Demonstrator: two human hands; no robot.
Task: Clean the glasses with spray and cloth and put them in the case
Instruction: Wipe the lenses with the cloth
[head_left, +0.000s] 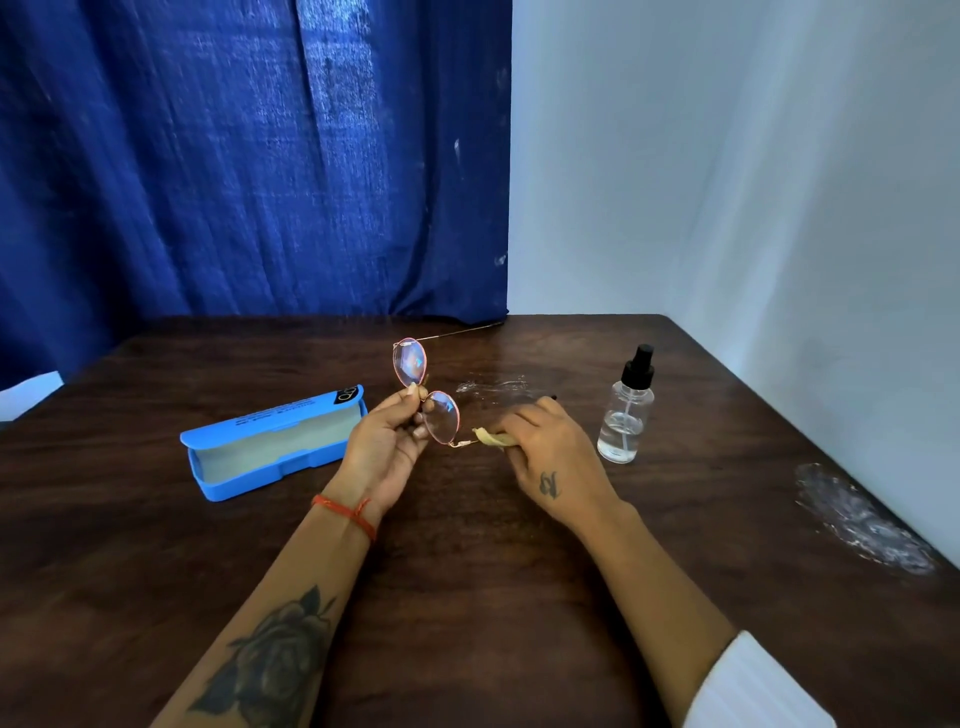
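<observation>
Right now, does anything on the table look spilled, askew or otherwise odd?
Two things stand out: a crumpled clear plastic wrapper lying behind the right hand, and another piece of clear plastic near the table's right edge. Nothing looks spilled; the spray bottle stands upright, capped.

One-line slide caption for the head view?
Left hand pinches glasses at bridge; right hand grips yellow cloth, open blue case waiting.
</observation>
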